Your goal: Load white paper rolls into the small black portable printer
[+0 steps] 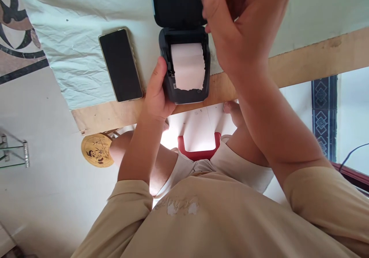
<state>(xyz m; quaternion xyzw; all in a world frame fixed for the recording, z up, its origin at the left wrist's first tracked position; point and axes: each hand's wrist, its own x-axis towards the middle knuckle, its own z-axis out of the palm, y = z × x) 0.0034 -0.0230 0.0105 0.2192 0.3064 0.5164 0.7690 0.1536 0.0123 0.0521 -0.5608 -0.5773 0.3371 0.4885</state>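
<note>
Label printer open at the surface edge, both hands on it.

The left hand [157, 93] gripped the side of the black printer [184, 70], thumb along its casing; the right hand [242, 23] curled over the raised lid [175, 4]. A white paper roll [188, 66] sat exposed inside. A dark phone [121, 65] lay just beside it on the cloth-covered surface [75, 47].

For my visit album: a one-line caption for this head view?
Left hand steadies an open label printer with its paper roll; right hand at the lid.
</note>
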